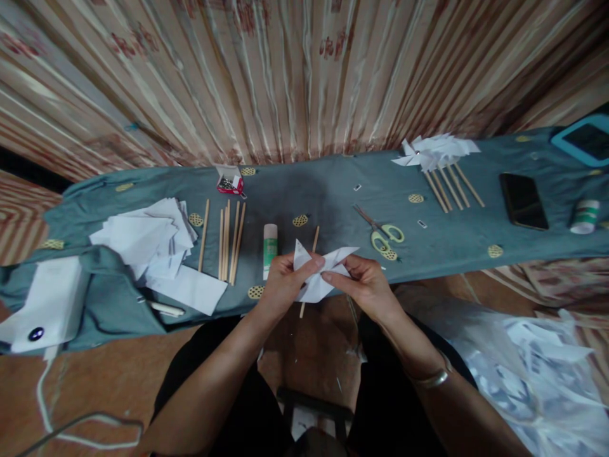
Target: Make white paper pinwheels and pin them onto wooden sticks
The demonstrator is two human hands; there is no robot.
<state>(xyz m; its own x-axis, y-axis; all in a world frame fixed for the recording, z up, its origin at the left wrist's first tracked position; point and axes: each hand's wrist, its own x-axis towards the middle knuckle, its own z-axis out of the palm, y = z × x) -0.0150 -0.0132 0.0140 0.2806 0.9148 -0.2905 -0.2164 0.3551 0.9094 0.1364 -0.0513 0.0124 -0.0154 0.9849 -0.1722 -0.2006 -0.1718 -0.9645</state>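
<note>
Between my two hands is a white paper pinwheel [316, 289] with its points folded in toward the middle. My left hand [288, 276] grips its left side, thumb on the centre. My right hand [364, 279] pinches the right side, thumb also near the centre. A thin wooden stick [316, 237] lies under the paper and juts past the table's front edge. Just left of my left hand stands or lies a green glue stick [270, 244]. Scissors with yellow-green handles [380, 233] rest beyond my right hand.
Left are a paper stack [143, 235], several wooden sticks [231, 241], a red box of small metal pieces [230, 183], a pen [165, 309] and a white device [50, 304]. Right lie finished pinwheels [440, 152], a phone [523, 200], and another green-and-white tube [585, 216]. A plastic bag [533, 374] sits below.
</note>
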